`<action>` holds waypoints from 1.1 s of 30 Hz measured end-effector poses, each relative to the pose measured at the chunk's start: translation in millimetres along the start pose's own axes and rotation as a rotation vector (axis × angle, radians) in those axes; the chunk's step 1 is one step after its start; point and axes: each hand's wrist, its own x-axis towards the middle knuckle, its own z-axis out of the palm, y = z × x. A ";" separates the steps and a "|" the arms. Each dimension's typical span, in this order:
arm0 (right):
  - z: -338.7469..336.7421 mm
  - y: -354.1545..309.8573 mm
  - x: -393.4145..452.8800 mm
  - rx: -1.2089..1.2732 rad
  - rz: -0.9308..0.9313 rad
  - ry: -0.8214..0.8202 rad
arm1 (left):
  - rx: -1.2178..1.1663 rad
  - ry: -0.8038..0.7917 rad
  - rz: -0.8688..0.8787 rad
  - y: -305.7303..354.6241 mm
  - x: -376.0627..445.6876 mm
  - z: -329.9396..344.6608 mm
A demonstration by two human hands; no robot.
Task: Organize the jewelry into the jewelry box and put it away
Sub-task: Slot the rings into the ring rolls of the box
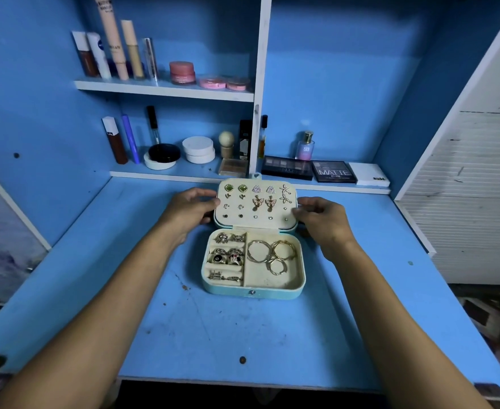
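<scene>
step: jewelry box (253, 286) filled, closing comes next
my fingers: left hand (190, 208) and right hand (321, 217) hold lid (256, 203) edges
next: fold lid down between them, press shut

Blue desk (213, 329), scuffed; open jewelry box (253, 292) on it.

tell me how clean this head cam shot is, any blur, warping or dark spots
Head view: centre is sharp, with the open pale blue jewelry box and its gold hoop earrings crisp; wide-angle warping bows the white shelf divider and the slatted white panel; the corners go dim and soft; lighting is even and bluish, with soft shadows beside the left hand and right hand at the lid.
</scene>
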 end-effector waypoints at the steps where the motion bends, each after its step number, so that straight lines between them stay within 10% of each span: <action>1: -0.5 -1.4 -1.4 0.021 -0.012 -0.005 | -0.013 -0.001 0.005 1.0 -0.5 -0.2; 12: -12.8 -10.3 -23.0 0.127 -0.172 -0.086 | 0.046 -0.050 0.272 5.2 -24.0 -10.3; 33: -33.9 42.0 -74.2 -0.533 -0.952 0.049 | 0.732 -0.032 0.857 -26.1 -98.7 -36.4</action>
